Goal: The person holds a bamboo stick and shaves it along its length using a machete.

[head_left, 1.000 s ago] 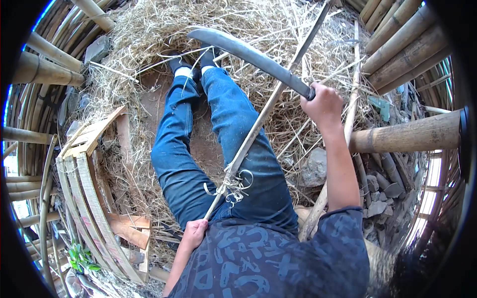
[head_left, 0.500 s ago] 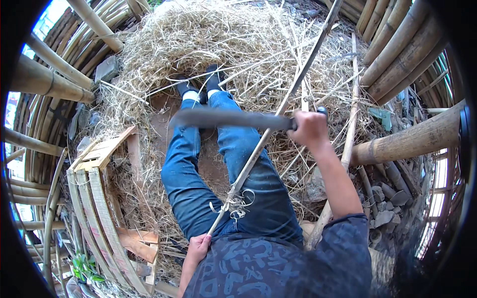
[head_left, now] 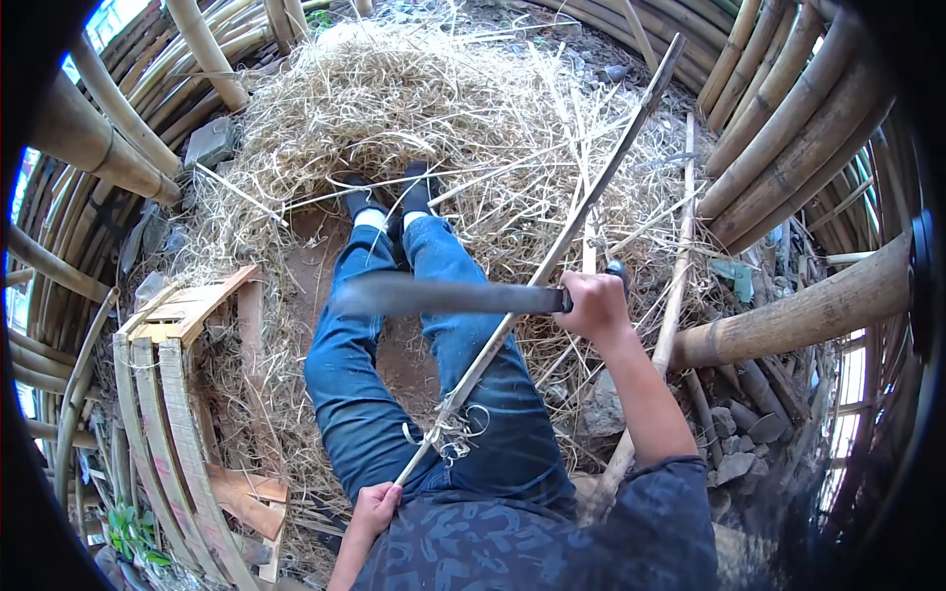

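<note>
Pale shavings [head_left: 394, 108] lie around your shoes [head_left: 419, 185]. Your left hand [head_left: 375, 507] grips the near end of a stick [head_left: 552, 259] slanting over your jeans [head_left: 507, 419]; your right hand [head_left: 595, 304] is closed on a knife [head_left: 443, 295], its blade crossing the stick.

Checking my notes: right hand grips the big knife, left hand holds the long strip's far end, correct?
No: the head view shows the left hand holding the long strip at its near end. The right hand does grip the big knife.
</note>
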### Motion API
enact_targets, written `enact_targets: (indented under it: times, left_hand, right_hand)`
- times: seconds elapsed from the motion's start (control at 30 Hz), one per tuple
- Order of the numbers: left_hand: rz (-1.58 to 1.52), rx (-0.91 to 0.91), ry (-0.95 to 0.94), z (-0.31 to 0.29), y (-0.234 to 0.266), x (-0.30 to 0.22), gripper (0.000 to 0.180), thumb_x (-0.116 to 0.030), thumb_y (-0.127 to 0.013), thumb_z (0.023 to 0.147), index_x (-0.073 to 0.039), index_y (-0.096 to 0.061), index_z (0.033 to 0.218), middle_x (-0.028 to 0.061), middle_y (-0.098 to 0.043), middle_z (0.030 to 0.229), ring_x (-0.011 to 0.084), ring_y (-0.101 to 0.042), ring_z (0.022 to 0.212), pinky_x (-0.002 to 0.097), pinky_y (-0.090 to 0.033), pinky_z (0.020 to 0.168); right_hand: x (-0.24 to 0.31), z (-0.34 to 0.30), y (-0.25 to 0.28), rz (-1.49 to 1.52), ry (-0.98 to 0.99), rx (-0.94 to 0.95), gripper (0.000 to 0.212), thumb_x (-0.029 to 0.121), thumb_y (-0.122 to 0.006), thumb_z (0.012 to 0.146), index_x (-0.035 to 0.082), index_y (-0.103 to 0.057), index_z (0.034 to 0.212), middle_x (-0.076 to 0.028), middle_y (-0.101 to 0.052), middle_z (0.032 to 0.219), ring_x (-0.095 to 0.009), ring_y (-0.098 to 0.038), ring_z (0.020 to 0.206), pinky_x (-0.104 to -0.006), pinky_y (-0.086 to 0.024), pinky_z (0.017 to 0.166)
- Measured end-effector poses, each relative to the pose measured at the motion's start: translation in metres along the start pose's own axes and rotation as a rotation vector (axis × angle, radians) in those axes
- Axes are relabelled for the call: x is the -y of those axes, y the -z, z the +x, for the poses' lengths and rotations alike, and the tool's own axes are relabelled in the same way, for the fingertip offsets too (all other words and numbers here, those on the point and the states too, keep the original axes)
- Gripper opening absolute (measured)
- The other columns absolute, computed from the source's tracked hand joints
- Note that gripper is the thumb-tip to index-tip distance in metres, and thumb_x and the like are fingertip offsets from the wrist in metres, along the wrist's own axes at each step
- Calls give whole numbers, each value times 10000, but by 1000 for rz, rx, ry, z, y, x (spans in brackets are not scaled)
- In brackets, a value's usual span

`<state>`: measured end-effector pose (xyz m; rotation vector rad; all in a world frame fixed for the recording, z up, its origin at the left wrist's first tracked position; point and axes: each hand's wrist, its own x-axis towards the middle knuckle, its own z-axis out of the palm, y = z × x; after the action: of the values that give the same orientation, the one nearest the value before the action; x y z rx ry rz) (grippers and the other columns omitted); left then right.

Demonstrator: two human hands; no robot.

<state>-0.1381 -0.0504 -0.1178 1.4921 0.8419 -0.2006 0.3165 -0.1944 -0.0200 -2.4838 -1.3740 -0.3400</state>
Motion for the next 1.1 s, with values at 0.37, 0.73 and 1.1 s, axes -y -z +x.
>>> enact_targets:
  times: [0.37, 0.73, 1.1]
  left_hand:
    - [-37, 15, 16, 25, 0, 51, 346, -217, -551, 941, 21, -574, 691, -27, -417, 526, 53, -353, 538, 269, -320, 471]
    - [-13, 24, -8, 20, 5, 23, 347, -220, -539, 952, 13, -588, 699, -38, -470, 559, 47, -385, 537, 246, -337, 487]
    - [-56, 36, -28, 18, 1, 28, 350, -221, -528, 957, -5, -593, 689, -61, -470, 571, 36, -381, 534, 233, -323, 482]
  right_hand:
    - [-116, 41, 59, -182, -672, -117, 143, 180, -648, 742, 41, -655, 776, -164, -675, 725, -319, -668, 660, -415, -542, 641]
    - [-18, 16, 9, -41, -344, 175, 207, 260, -683, 737, 68, -617, 776, -132, -663, 697, -264, -673, 634, -366, -563, 617]
    - [53, -10, 1, 498, -522, 302, 346, 252, -691, 681, 23, -683, 939, -212, -665, 798, -369, -657, 786, -421, -535, 760]
